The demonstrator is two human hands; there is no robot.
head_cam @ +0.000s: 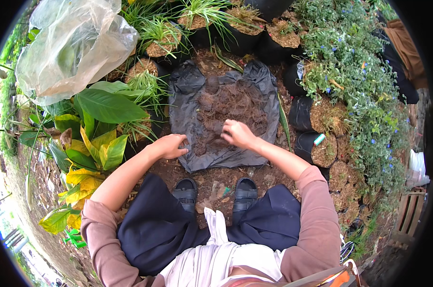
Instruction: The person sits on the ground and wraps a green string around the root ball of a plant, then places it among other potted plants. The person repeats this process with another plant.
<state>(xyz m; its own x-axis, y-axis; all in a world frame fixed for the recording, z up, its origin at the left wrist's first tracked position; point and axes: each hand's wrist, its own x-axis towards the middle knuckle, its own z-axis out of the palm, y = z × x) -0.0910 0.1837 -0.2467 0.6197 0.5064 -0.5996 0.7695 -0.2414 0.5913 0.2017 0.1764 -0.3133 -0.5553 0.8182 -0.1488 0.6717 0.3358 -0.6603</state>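
Observation:
On the ground before me lies a black plastic bag (180, 118), spread flat, with a heap of brown fibre, perhaps coconut husk (238, 100), on it. My left hand (174, 146) is at the bag's left edge, fingers loosely curled; I see nothing held in it. Over the lower middle of the heap is my right hand (237, 133), its fingers bent down towards the fibre. Whether those fingertips pinch any strands cannot be made out.
Black grow bags (302, 114) with grassy plants curve around the far side and right. A spool of green thread (319, 139) rests on one at right. Clear plastic sheeting (76, 50) covers plants upper left. A wooden crate (410, 211) stands far right. My sandals (245, 195) are near the bag.

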